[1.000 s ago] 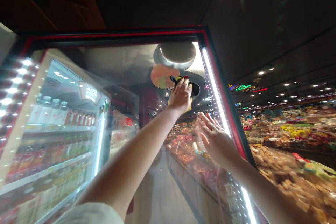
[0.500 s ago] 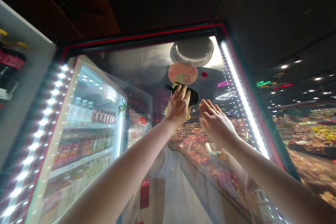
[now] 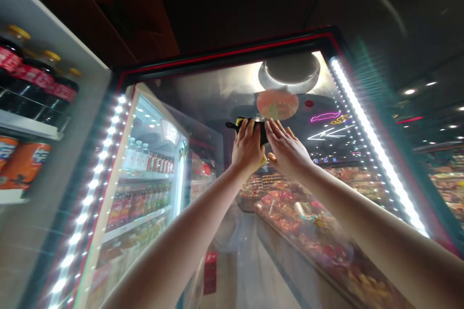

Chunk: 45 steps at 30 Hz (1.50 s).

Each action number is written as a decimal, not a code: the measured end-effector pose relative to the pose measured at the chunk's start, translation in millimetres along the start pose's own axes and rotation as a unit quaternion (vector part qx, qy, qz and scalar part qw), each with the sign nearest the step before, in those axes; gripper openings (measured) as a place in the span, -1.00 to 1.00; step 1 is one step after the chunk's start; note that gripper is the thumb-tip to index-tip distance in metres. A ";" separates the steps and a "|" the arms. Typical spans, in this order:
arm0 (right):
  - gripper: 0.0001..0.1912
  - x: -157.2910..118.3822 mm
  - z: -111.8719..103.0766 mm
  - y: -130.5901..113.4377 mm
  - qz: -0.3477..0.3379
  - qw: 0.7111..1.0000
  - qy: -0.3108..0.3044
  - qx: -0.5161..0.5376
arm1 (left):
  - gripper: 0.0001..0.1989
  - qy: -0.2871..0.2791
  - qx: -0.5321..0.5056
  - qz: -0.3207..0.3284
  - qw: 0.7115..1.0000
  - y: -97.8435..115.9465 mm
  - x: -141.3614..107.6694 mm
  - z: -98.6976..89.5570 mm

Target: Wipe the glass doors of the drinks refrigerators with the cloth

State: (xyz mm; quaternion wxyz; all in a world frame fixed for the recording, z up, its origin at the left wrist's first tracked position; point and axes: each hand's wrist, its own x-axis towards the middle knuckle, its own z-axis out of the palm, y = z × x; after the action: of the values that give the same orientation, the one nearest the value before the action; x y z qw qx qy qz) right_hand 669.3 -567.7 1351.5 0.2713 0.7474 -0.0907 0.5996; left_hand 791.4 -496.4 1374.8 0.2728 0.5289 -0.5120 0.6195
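Black-and-yellow pad (image 3: 264, 134) on glass panel (image 3: 217, 89), well below top frame edge (image 3: 232, 51). Left hand (image 3: 247, 148) clasps pad, fingers over it. Right hand (image 3: 289, 148) flat, fingertips at pad's right edge, contact unclear. Bare glass above, light strip (image 3: 377, 142) well right.

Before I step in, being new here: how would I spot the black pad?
Find the glass panel in the red-lined black frame. Below the salmon disc, the left hand partly covers the pad, the right hand beside it. Unlike its neighbours, it shows black, yellow and a dark tab.
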 end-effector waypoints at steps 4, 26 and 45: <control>-0.21 28.2 13.2 -8.0 0.069 0.997 -0.021 -0.020 | -0.40 0.012 0.002 0.002 1.000 -49.6 30.0 -17.9; -0.39 45.1 56.1 -76.4 0.079 0.996 -0.002 -0.037 | -0.48 0.090 0.023 -0.113 0.989 -184.4 -46.5 -57.6; -0.40 59.7 90.6 -186.6 -0.024 0.999 -0.033 0.023 | -0.40 0.050 0.016 -0.100 0.994 -204.6 -123.8 -74.2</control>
State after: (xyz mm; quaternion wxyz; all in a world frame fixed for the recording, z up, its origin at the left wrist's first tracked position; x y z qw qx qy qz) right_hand 847.9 -446.9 1340.4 0.2651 0.7750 -0.0678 0.5696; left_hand 979.6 -335.9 1336.1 0.3504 0.5503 -0.4324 0.6225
